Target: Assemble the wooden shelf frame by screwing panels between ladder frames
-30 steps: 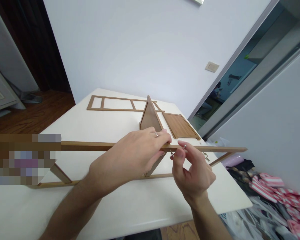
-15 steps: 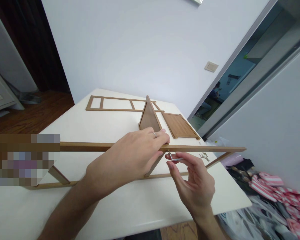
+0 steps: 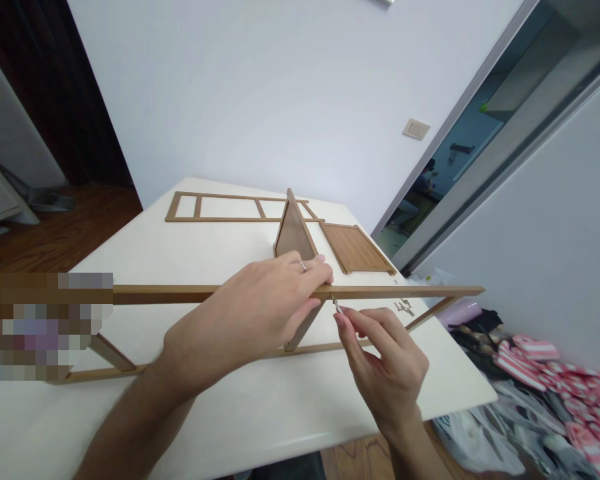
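A ladder-like wooden frame (image 3: 405, 292) stands on its long edge across the white table. My left hand (image 3: 260, 303), a ring on one finger, is closed over its top rail where an upright wooden panel (image 3: 295, 230) meets it from behind; the palm hides part of that joint. Just right of those fingers, my right hand (image 3: 387, 360) pinches a small metal hex key (image 3: 337, 307). Its tip points up to a screw at the underside of the rail, beside a crosspiece. Most of the key is hidden by the fingers.
Behind lie a second wooden frame (image 3: 259, 209) and a slatted wooden panel (image 3: 357, 248). Several small screws (image 3: 404, 307) rest on the table (image 3: 260, 420) at the right. Clothes and bags (image 3: 540, 380) are heaped beyond its right edge. A person (image 3: 420, 190) shows through the doorway.
The hex key has turned: its long arm pointed right along my fingers before, and now it points more toward me. My left hand keeps its hold; the view has shifted slightly.
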### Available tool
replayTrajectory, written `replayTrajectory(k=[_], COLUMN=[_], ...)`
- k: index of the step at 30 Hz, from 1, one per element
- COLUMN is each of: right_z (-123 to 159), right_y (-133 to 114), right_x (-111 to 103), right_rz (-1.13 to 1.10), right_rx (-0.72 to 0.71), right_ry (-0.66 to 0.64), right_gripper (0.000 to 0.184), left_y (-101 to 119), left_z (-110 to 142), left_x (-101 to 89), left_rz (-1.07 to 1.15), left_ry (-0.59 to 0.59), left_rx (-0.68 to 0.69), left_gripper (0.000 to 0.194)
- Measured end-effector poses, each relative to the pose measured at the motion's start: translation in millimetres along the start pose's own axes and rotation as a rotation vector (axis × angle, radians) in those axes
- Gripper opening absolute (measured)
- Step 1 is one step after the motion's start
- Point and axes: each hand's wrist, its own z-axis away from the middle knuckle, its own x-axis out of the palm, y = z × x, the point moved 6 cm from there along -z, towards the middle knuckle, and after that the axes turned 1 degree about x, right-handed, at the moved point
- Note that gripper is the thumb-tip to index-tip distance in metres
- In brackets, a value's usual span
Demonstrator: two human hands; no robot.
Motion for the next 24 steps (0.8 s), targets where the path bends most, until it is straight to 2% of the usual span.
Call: replayTrajectory(k=[3,7,11,14,17,24], right_z=[-0.2,7.5,9.3,4.2,-0.2,3.6], right_y=[3.1,12.6,9.3,3.4,1.3,1.9], right_x=[4.0,10.5,14.1,16.0,13.6,14.4], right_rz=[-0.103,-0.252,-0.350,-0.347,-0.322,-0.404], right_rx=[0.065,0.186,0.103,0.034,0.032,0.048], right_ry=[-0.040,-0.030,-0.009,-0.050,-0.046,-0.110], right_gripper=[0.023,0.034,0.035,0.030,0.028,0.044], left_y=[0.1,0.0,0.0,-0.4,-0.4,0.4], left_z=[0.4,0.4,0.0,-0.4,-0.8,-0.7], left_x=[-0.5,0.1,0.3,0.4,-0.2,-0.2], left_rz=[-0.001,-0.011,-0.013,-0.005,-0.004,0.008], left_ry=[-0.006,-0.016,-0.011,-0.016,-0.014,-0.020], left_rx=[0.001,0.000,0.003,0.004,0.009,0.007], left_gripper=[0.026,0.027,0.027,0.026,0.026,0.021])
